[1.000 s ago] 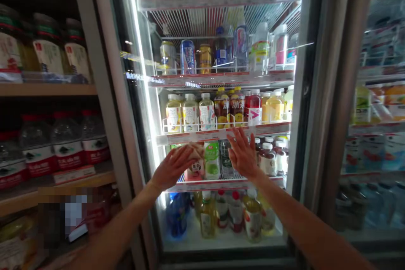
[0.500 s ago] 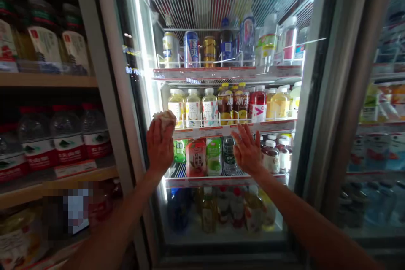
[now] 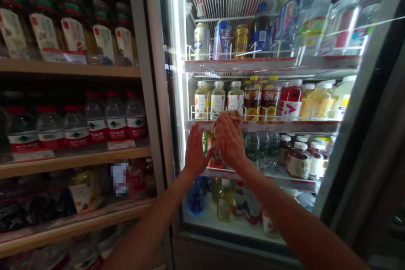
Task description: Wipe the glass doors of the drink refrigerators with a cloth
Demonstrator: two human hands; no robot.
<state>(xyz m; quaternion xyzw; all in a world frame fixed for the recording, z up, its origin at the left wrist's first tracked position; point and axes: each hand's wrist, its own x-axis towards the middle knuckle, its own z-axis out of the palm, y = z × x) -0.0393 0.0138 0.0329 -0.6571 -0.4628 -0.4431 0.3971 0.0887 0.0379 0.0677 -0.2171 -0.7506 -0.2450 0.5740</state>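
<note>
My right hand (image 3: 230, 141) presses a crumpled beige cloth (image 3: 234, 114) against the glass door (image 3: 319, 257) of a lit drinks fridge. Parts of the cloth stick out past the fingertips; the rest is under the palm. Just left of it, my left hand (image 3: 194, 152) holds nothing, its fingers stretched upward and thumb apart, at or near the glass. Behind the hands run a shelf edge (image 3: 284, 126) and a red drink pack (image 3: 217, 161), partly covered. White-capped tea bottles (image 3: 217, 100) stand just above.
Left of the fridge, wooden shelves (image 3: 72, 68) carry several bottles with red-and-white labels (image 3: 118, 128). A grey upright frame (image 3: 148, 71) divides them from the fridge. Inside are cans (image 3: 222, 40), juice bottles (image 3: 319, 99) and dark jars (image 3: 299, 160). A dark door edge (image 3: 354, 143) stands at right.
The cloth has passed from my left hand to my right, which has moved over beside the left. The view has turned left, showing more of the wooden shelves.
</note>
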